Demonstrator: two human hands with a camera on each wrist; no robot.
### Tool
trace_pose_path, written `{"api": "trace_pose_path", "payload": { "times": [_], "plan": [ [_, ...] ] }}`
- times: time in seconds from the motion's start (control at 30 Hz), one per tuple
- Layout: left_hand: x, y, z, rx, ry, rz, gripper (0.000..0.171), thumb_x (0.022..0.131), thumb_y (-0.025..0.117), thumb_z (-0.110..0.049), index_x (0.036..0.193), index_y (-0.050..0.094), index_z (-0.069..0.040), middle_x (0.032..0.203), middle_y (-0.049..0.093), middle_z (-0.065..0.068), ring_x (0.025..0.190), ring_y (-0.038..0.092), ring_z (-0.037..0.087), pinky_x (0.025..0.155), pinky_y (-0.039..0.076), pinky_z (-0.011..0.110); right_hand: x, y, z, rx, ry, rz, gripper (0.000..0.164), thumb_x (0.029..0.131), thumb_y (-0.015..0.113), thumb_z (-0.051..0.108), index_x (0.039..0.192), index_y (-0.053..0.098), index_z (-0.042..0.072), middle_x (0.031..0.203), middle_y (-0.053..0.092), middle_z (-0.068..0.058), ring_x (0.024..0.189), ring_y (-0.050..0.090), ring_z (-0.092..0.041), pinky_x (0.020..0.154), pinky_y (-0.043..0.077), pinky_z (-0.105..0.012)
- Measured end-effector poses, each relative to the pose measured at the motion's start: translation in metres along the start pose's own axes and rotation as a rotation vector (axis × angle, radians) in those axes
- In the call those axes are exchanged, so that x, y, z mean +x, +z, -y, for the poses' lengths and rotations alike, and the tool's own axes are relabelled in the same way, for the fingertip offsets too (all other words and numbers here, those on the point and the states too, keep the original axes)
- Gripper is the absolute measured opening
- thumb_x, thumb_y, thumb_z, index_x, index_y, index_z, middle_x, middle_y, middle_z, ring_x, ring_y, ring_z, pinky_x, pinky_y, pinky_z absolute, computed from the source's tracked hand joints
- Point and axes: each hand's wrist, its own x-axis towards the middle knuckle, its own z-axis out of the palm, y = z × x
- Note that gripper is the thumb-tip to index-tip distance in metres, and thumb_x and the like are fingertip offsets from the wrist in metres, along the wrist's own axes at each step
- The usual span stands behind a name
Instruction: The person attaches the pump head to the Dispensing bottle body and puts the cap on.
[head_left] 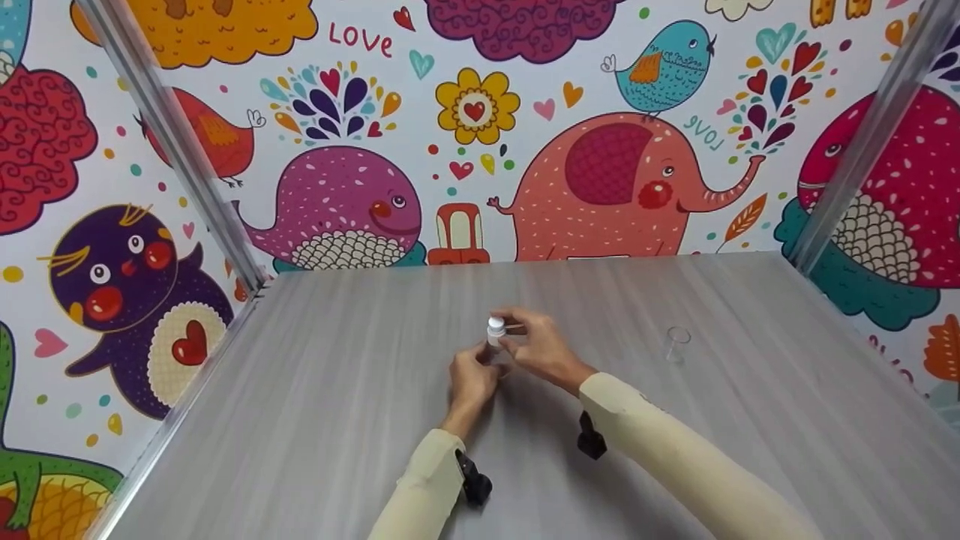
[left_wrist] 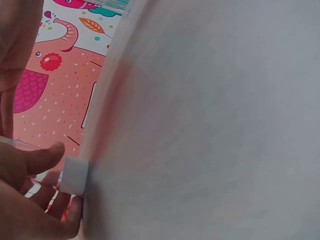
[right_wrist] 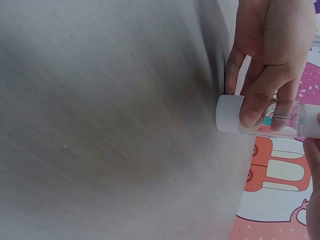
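Observation:
A small clear bottle with a white base and a white top stands upright between my hands, its base right at the table surface. Low on the bottle, the thumb and fingers of my left hand grip the clear body just above the base. My right hand comes in from the right and pinches the white top between thumb and fingers. In the head view the lower part of the bottle is hidden behind the hands. The left wrist view shows the left hand around the base.
To the right on the grey wood-grain table stands a small clear cylinder. Walls with cartoon animals close off the back and sides, with metal posts at the corners. Both forearms wear pale sleeves with dark wrist cameras.

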Motion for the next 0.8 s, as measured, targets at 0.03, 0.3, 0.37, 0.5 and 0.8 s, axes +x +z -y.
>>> {"api": "trace_pose_path", "payload": {
  "times": [0.03,0.3,0.37,0.5,0.8],
  "plan": [
    [0.0003,0.0000,-0.0005,0.006,-0.002,0.001,0.032,0.072,0.075,0.005,0.104,0.077,-0.002,0.097,0.076,0.018,0.089,0.070,0.030,0.077,0.055,0.038,0.0000,-0.0002,0.0000,0.004,-0.003,-0.005,0.039,0.086,0.068,-0.009,0.124,0.064,-0.001,0.120,0.070,-0.017,0.110,0.069,-0.028,0.094,0.056,-0.037],
    [0.0007,-0.0004,-0.0008,0.062,-0.019,0.010,0.037,0.071,0.078,-0.001,0.108,0.077,-0.008,0.099,0.077,0.013,0.091,0.069,0.025,0.080,0.054,0.040,-0.0006,-0.0027,0.0010,-0.017,-0.003,-0.013,0.035,0.087,0.072,-0.001,0.122,0.064,-0.002,0.115,0.070,-0.016,0.107,0.070,-0.027,0.090,0.057,-0.038],
    [0.0007,-0.0007,-0.0009,0.064,-0.020,0.014,0.036,0.072,0.078,-0.002,0.107,0.077,-0.009,0.098,0.077,0.013,0.091,0.069,0.024,0.080,0.054,0.040,-0.0003,-0.0035,0.0012,-0.013,-0.003,-0.010,0.037,0.087,0.073,0.000,0.122,0.064,-0.004,0.116,0.070,-0.016,0.108,0.069,-0.027,0.091,0.057,-0.038],
    [0.0011,-0.0007,-0.0009,0.054,-0.024,0.017,0.034,0.072,0.077,-0.001,0.105,0.077,-0.008,0.095,0.076,0.012,0.087,0.067,0.021,0.078,0.054,0.038,0.0009,-0.0054,0.0014,-0.003,0.012,0.001,0.042,0.086,0.074,0.000,0.126,0.061,-0.004,0.122,0.067,-0.018,0.114,0.066,-0.030,0.097,0.054,-0.042],
    [0.0009,-0.0009,-0.0007,0.030,-0.025,0.008,0.025,0.072,0.077,0.001,0.096,0.076,-0.002,0.089,0.075,0.014,0.079,0.062,0.019,0.071,0.051,0.032,0.0029,-0.0067,0.0015,0.003,0.047,0.084,0.049,0.087,0.068,-0.007,0.134,0.059,0.003,0.132,0.063,-0.017,0.122,0.063,-0.031,0.102,0.051,-0.044]
  ]
}}
